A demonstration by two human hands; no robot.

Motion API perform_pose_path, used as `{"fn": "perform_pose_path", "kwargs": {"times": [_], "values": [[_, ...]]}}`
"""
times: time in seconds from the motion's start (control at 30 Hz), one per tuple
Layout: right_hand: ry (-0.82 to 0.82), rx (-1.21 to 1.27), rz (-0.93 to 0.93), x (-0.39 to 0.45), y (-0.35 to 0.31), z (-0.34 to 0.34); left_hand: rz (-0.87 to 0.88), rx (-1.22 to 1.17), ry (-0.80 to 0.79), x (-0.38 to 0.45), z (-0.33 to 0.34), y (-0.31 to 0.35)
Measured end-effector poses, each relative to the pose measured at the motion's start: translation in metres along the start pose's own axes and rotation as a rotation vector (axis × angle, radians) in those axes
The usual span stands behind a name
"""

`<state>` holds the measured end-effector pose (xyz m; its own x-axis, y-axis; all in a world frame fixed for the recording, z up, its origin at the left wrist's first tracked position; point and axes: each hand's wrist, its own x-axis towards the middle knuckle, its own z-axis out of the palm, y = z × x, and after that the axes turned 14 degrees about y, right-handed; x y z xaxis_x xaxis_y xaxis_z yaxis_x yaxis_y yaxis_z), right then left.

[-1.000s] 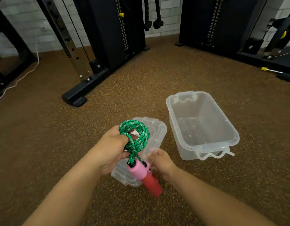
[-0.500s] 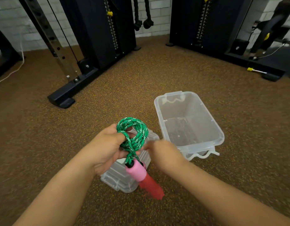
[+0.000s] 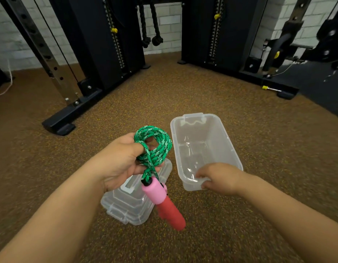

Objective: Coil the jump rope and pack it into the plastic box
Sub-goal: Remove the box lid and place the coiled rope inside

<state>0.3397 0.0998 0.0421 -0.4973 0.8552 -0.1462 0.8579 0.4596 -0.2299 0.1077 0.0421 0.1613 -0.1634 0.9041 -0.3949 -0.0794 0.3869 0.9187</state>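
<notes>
We are seeing the clear rectangular plastic box [image 3: 206,149] sitting empty on the brown floor [image 3: 259,149]. Right hand [image 3: 220,178] is pinching its near rim. Left hand [image 3: 118,162], just left of the box, is gripping the coiled green braided jump rope [image 3: 155,147], pink-and-red handles [image 3: 160,200] dangling over the clear plastic lid [image 3: 130,204].

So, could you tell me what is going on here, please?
A person is packing a green braided jump rope away. The left hand holds it coiled above the clear plastic lid on the brown speckled floor, its pink and red handles dangling. The right hand grips the near rim of the empty clear plastic box.
</notes>
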Motion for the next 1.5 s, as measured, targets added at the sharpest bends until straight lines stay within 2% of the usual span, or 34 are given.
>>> {"fn": "perform_pose_path", "kwargs": {"times": [0.33,0.47,0.63,0.7,0.8,0.87,0.93,1.07,1.17,1.33,1.5], "values": [[0.101,-0.220,-0.198,-0.027,0.004,0.010,0.002,-0.015,-0.010,-0.011,0.016,0.003],[0.036,-0.222,-0.270,-0.047,0.000,0.011,0.012,-0.022,-0.015,-0.013,0.017,0.005],[0.037,-0.159,-0.298,-0.071,-0.003,0.013,0.044,-0.020,-0.038,-0.017,0.026,0.014],[-0.001,-0.012,-0.209,-0.071,0.001,0.006,0.045,-0.029,-0.052,-0.018,0.035,0.018],[-0.043,0.526,-0.061,-0.066,0.005,-0.011,0.048,-0.058,-0.067,-0.009,0.049,0.029],[-0.054,0.799,-0.071,-0.059,0.000,-0.020,0.048,-0.108,-0.068,0.002,0.058,0.041],[-0.001,0.915,-0.071,-0.050,-0.008,-0.023,0.062,-0.146,-0.074,0.011,0.069,0.054],[0.183,1.152,0.055,-0.029,-0.017,-0.022,0.054,-0.264,-0.082,0.026,0.092,0.071],[0.274,1.261,0.140,-0.016,-0.007,-0.020,0.028,-0.381,-0.045,0.046,0.106,0.067],[0.318,1.273,0.200,-0.006,0.015,-0.009,0.013,-0.438,0.066,0.082,0.122,0.047],[0.415,1.265,0.338,0.001,0.034,-0.006,0.039,-0.506,0.099,0.104,0.132,0.040]]}}
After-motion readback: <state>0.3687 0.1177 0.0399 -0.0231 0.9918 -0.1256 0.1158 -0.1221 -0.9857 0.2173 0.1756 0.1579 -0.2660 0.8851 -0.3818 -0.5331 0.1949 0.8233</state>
